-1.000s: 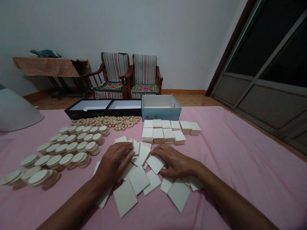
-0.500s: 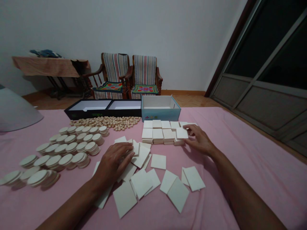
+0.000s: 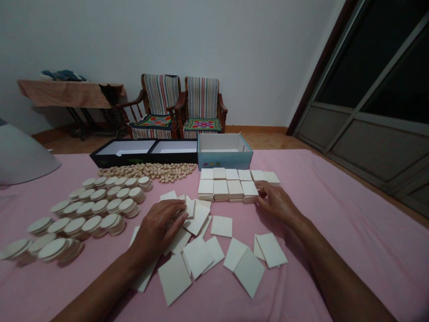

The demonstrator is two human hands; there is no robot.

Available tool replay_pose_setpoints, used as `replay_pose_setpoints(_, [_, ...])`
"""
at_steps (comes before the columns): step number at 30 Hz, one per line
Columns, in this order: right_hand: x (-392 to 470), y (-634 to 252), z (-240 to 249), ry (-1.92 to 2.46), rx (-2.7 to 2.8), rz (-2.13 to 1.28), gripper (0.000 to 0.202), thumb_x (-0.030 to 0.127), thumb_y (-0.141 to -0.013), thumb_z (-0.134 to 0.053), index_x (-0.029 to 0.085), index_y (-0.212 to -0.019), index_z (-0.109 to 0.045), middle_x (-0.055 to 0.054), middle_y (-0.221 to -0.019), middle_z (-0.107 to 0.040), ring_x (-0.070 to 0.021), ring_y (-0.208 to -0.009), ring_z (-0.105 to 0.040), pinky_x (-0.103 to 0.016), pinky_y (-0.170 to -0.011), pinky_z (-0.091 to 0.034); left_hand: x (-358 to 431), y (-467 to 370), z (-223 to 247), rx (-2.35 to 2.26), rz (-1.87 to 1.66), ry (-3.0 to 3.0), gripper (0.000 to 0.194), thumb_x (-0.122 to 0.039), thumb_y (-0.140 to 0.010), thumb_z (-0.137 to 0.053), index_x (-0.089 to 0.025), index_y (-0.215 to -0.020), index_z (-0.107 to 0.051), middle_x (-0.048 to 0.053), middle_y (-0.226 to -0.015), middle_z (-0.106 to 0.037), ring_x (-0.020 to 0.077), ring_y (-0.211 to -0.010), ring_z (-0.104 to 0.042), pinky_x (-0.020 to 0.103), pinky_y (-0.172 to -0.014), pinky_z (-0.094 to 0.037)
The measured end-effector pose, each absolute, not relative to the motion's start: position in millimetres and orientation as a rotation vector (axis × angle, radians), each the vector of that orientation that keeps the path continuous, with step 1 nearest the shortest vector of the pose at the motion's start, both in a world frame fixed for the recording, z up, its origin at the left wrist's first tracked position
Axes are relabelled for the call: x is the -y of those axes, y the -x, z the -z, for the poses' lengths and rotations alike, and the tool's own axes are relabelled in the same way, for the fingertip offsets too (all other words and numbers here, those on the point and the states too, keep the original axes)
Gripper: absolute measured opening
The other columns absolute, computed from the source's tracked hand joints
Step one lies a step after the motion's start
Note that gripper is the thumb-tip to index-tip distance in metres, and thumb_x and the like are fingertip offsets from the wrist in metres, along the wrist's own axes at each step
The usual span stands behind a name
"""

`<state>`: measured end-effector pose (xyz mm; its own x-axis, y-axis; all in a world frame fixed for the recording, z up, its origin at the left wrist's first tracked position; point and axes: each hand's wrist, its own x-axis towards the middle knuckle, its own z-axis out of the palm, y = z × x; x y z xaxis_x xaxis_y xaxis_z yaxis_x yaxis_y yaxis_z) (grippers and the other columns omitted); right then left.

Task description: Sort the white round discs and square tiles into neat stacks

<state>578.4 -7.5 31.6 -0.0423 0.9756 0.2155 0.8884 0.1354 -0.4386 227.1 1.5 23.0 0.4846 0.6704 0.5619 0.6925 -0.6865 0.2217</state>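
My left hand [image 3: 159, 228] is closed around some pale square wooden tiles [image 3: 190, 208], over a loose heap of larger square tiles [image 3: 197, 219]; its palm hides part of them. My right hand [image 3: 276, 202] is at the right end of the front row of stacked square tiles [image 3: 220, 188]. Its thumb and fingertips are apart and touch the side of the end stack [image 3: 250, 188], with no tile lifted in them. More stacks [image 3: 232, 174] form a row behind. Loose square tiles [image 3: 249, 272] lie scattered on the cloth between my forearms.
Round wooden discs [image 3: 98, 205] stand in stacked rows at the left. Small wooden pieces [image 3: 147, 171] are heaped behind them. A black divided tray [image 3: 144, 158] and a light blue box [image 3: 225, 161] stand at the back of the pink cloth [image 3: 335, 214].
My right hand has lowered the square tile onto the end stack and let it go. Its fingers now rest at the stack's side. My left hand stays put.
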Motion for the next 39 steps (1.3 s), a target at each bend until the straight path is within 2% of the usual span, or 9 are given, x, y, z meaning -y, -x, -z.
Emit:
replay_pose_setpoints(5, [17, -570, -43, 1.881, 1.927, -0.041, 0.026, 0.019, -0.076, -0.053, 0.019, -0.102, -0.060, -0.004, -0.076, -0.067, -0.0182, -0.068, -0.059, -0.028, -0.062, -0.042, -2, -227, -22, 1.234, 1.014, 2.679, 0.028, -0.039, -0.089, -0.049, -0.019, -0.099, -0.066, 0.009, -0.101, -0.070, 0.0227, -0.097, -0.064, 0.038, -0.086, -0.051])
replay_pose_setpoints(7, [23, -561, -47, 1.746, 1.990, -0.138, 0.023, 0.018, -0.078, -0.053, 0.020, -0.099, -0.062, -0.004, -0.077, -0.067, -0.0170, -0.068, -0.059, -0.029, -0.064, -0.044, -2, -227, -21, 1.243, 1.021, 2.674, 0.029, -0.040, -0.089, -0.049, -0.019, -0.099, -0.066, 0.009, -0.101, -0.071, 0.0228, -0.097, -0.064, 0.038, -0.085, -0.051])
replay_pose_setpoints(9, [27, -546, -48, 1.469, 2.165, -0.370, 0.025, 0.014, -0.080, -0.052, 0.021, -0.102, -0.062, -0.005, -0.091, -0.069, -0.0167, -0.079, -0.061, -0.031, -0.073, -0.047, -2, -228, -22, 1.252, 1.024, 2.671, 0.029, -0.040, -0.089, -0.049, -0.019, -0.099, -0.066, 0.009, -0.101, -0.071, 0.0227, -0.096, -0.064, 0.038, -0.085, -0.052])
replay_pose_setpoints(13, [32, -514, -39, 1.027, 2.497, -0.636, 0.049, 0.002, -0.078, -0.045, 0.021, -0.122, -0.054, -0.007, -0.122, -0.060, -0.0179, -0.113, -0.052, -0.037, -0.097, -0.040, -1, -229, -23, 1.257, 1.022, 2.671, 0.028, -0.039, -0.090, -0.048, -0.019, -0.098, -0.066, 0.008, -0.101, -0.071, 0.0223, -0.096, -0.064, 0.038, -0.085, -0.051])
replay_pose_setpoints(18, [28, -500, -30, 0.951, 2.581, -0.722, 0.074, -0.003, -0.068, -0.044, 0.019, -0.138, -0.039, -0.010, -0.140, -0.045, -0.0197, -0.128, -0.039, -0.041, -0.106, -0.029, -1, -229, -24, 1.255, 1.008, 2.680, 0.029, -0.039, -0.090, -0.048, -0.019, -0.098, -0.066, 0.009, -0.101, -0.071, 0.0228, -0.097, -0.064, 0.038, -0.086, -0.051])
replay_pose_setpoints(22, [23, -502, -34, 0.996, 2.632, -0.742, 0.069, 0.000, -0.066, -0.048, 0.020, -0.131, -0.046, -0.010, -0.132, -0.050, -0.0221, -0.122, -0.041, -0.043, -0.104, -0.029, -1, -229, -24, 1.268, 1.007, 2.685, 0.030, -0.041, -0.090, -0.047, -0.019, -0.098, -0.066, 0.009, -0.101, -0.071, 0.0230, -0.096, -0.064, 0.038, -0.085, -0.051])
replay_pose_setpoints(29, [29, -507, -41, 1.190, 2.554, -0.699, 0.047, 0.008, -0.060, -0.060, 0.018, -0.105, -0.055, -0.007, -0.107, -0.048, -0.0203, -0.098, -0.046, -0.032, -0.082, -0.043, -2, -227, -22, 1.259, 0.996, 2.682, 0.028, -0.040, -0.089, -0.049, -0.020, -0.099, -0.066, 0.008, -0.102, -0.071, 0.0228, -0.098, -0.064, 0.038, -0.087, -0.050])
replay_pose_setpoints(35, [30, -557, -61, 1.329, 2.231, -0.407, 0.052, 0.013, -0.071, -0.057, 0.023, -0.120, -0.047, -0.007, -0.111, -0.047, -0.0215, -0.102, -0.047, -0.036, -0.085, -0.044, -2, -228, -22, 1.247, 0.998, 2.679, 0.028, -0.039, -0.089, -0.049, -0.019, -0.098, -0.065, 0.009, -0.101, -0.070, 0.0228, -0.097, -0.064, 0.038, -0.086, -0.051])
replay_pose_setpoints(39, [22, -603, -48, 1.742, 2.024, -0.142, 0.047, 0.016, -0.069, -0.059, 0.019, -0.115, -0.052, -0.010, -0.109, -0.046, -0.0250, -0.103, -0.048, -0.039, -0.087, -0.043, -3, -227, -22, 1.241, 1.009, 2.670, 0.028, -0.040, -0.089, -0.049, -0.020, -0.099, -0.065, 0.008, -0.100, -0.071, 0.0225, -0.096, -0.064, 0.038, -0.085, -0.051])
